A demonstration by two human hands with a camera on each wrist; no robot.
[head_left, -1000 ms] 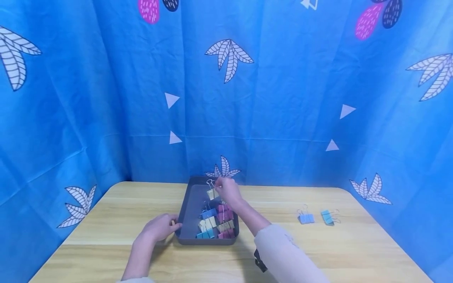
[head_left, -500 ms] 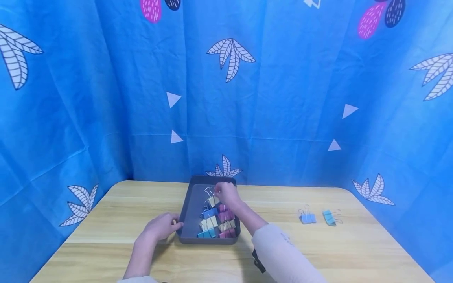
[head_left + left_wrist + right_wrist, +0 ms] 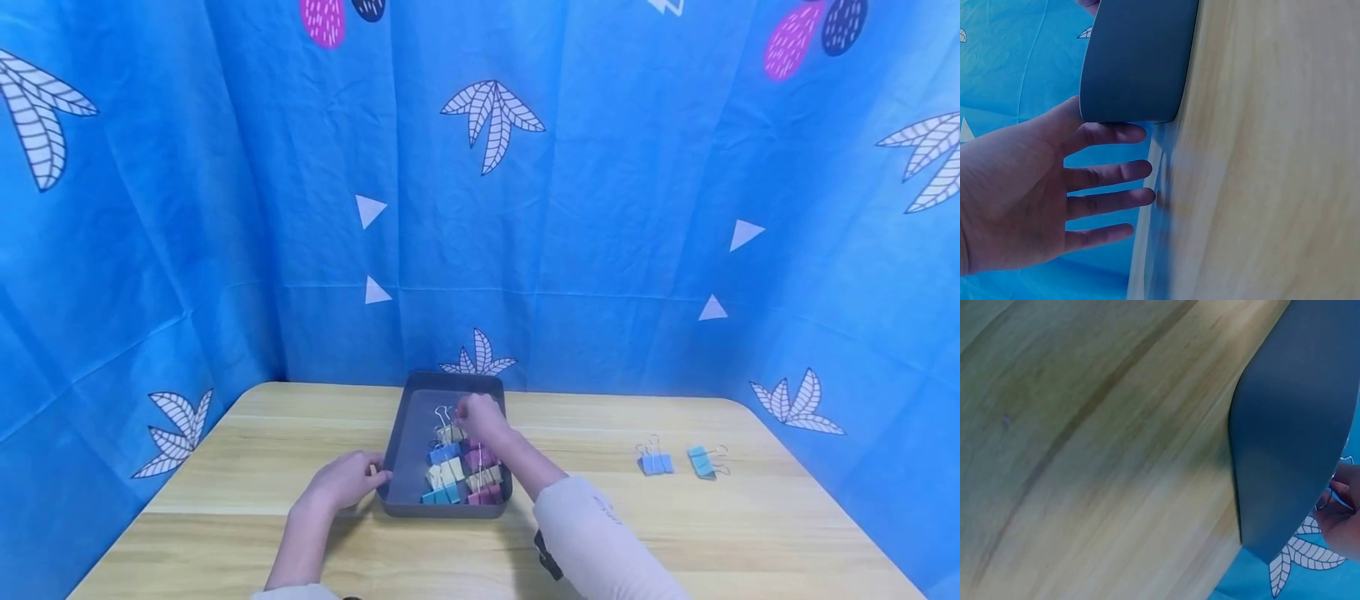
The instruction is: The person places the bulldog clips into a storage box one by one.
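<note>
A dark grey tray (image 3: 405,450) stands on the table with two columns of binder clips in it. My left hand (image 3: 341,481) holds its left wall, thumb over the rim; in the left wrist view the other fingers (image 3: 1110,201) extend straight. My right hand (image 3: 483,419) reaches over the tray's right side, pinching a pale yellow binder clip (image 3: 450,434) by a wire handle (image 3: 1324,501). That clip sits just beyond a blue clip (image 3: 445,453). Nearer lie a yellow clip (image 3: 446,473), a teal clip (image 3: 441,494) and, on the right, pink and tan clips (image 3: 483,477).
On the table's right lie a light blue binder clip (image 3: 657,464) and a teal one (image 3: 702,463), handles up or sideways. A blue patterned curtain (image 3: 585,250) hangs behind the wooden table (image 3: 315,417) and along both sides.
My right hand has come down and slightly nearer with the yellow clip, which now stands lower in the tray by the blue clip. The left hand keeps its place.
</note>
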